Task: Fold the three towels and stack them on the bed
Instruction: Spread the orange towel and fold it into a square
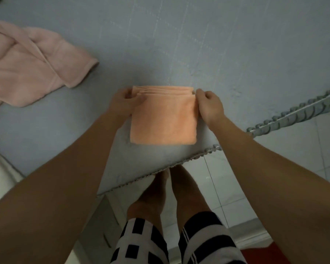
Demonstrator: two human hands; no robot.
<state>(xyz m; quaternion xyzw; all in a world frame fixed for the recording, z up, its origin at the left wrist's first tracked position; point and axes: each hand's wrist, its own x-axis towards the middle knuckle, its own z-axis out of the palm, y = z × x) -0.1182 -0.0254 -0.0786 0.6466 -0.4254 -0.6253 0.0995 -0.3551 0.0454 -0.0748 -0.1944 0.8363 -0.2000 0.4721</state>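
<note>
An orange towel (163,119) lies folded into a small square on the grey bed (198,54), close to its near corner. Several layered edges show along its far side. My left hand (124,103) pinches the towel's far left corner. At the far right corner, my right hand (208,105) grips the layers. A pink towel (31,61) lies crumpled and unfolded on the bed at the far left. A third towel is not in view.
The bed's trimmed edge (179,164) runs diagonally below the orange towel, with white tiled floor (274,168) beyond it. My bare legs and checked shorts (171,241) stand against the corner. A white object (0,174) sits at the left edge.
</note>
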